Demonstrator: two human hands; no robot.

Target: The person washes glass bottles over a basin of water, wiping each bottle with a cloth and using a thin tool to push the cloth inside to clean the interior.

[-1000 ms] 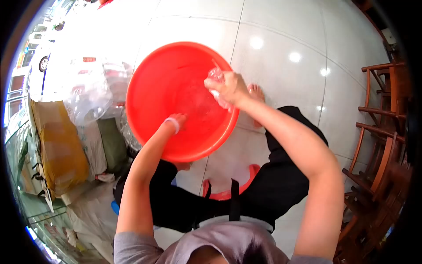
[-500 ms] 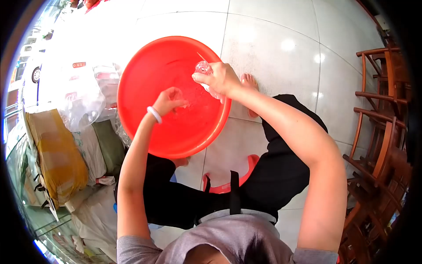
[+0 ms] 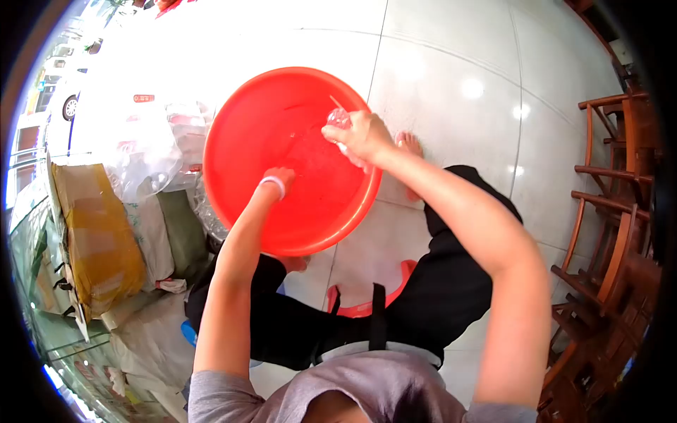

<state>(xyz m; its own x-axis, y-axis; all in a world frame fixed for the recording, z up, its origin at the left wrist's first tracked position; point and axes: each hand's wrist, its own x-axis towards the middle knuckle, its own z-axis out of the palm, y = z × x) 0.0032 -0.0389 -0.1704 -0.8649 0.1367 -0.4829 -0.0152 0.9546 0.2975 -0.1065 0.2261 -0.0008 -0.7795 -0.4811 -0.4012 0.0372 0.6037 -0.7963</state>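
Clutching clear plastic (image 3: 339,118) in right hand (image 3: 362,135)
With red tub (image 3: 243,148) beneath fingers; cannot tell grip of left hand (image 3: 281,175)

Left hand (image 3: 282,175) now lower in the red basin (image 3: 236,148) than half a second ago

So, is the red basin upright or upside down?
Upright: the red basin shows its open inside, and the left hand reaches into it.
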